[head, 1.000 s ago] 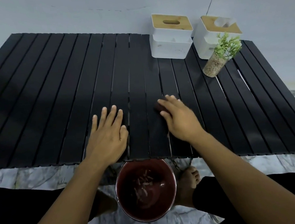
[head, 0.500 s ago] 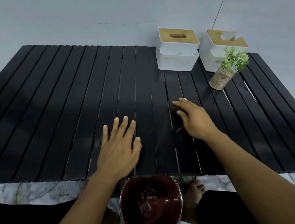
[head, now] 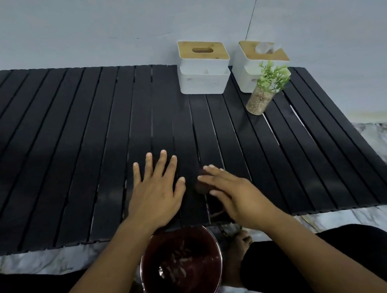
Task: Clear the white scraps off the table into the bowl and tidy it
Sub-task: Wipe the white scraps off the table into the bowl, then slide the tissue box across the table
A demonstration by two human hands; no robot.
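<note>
Near the table front edge, both hands lie above the bowl.

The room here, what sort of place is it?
Probably a home. A low black slatted table stands on marble-look floor, holding tissue boxes and a small plant; the person sits on the floor.

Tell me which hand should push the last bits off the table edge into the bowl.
Right, probably. The right hand rests on a dark pad near the table edge, just above the bowl. The left hand lies flat and empty beside it.
</note>
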